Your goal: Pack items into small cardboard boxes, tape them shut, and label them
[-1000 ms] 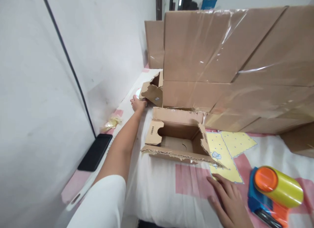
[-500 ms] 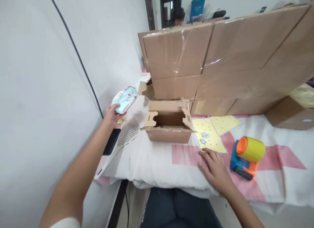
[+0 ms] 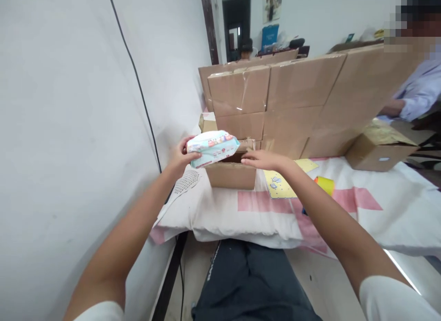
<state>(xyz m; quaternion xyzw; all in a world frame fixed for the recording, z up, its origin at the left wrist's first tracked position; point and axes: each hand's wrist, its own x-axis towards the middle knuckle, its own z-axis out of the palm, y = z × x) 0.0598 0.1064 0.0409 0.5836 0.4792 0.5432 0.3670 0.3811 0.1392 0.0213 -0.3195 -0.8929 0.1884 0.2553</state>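
Note:
My left hand [image 3: 183, 156] grips a white and pale-blue soft pack of wet wipes [image 3: 214, 148] by its left end. The pack is held in the air, tilted, over the left part of an open cardboard box [image 3: 231, 177] and hides much of its opening. My right hand [image 3: 260, 159] reaches over the right end of the box, its fingers stretched out to the left at the rim. Whether they touch the box's flap I cannot tell. The box stands upright on the bed sheet, its inside dark.
Behind stands a tall wall of taped cardboard [image 3: 292, 91]. A white perforated fly swatter [image 3: 186, 182] lies left. My right forearm partly covers a yellow-and-orange toy [image 3: 325, 185]. Another carton [image 3: 381, 151] is at right, with a person's sleeve [image 3: 425, 88] beyond it.
My left hand has brought the wipes pack rightward from near the wall to over the box. My right hand has lifted off the sheet and moved up to the box's right end.

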